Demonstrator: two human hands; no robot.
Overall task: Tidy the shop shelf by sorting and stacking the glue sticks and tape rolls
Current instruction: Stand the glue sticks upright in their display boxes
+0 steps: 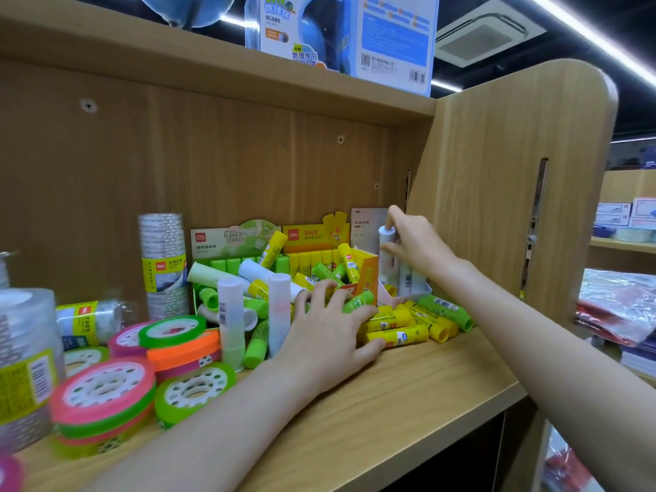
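Two hands sort glue sticks on a wooden shop shelf (408, 378).
The right hand (413, 243) has its fingers clamped on a white glue stick (386, 250), held upright over the white display box (408, 289) at the shelf's right end. The left hand (328, 324) rests with fingers spread on the loose yellow and green glue sticks (408, 323). Coloured tape rolls (106, 395) lie stacked at the left.

Tape rolls (106, 388): on the shelf (408, 395), left of the left hand (319, 335).
Glue sticks (408, 324): loose, between both hands.
Boxes (319, 250): behind the left hand.
White stick (387, 257): upright in the right hand (411, 243).
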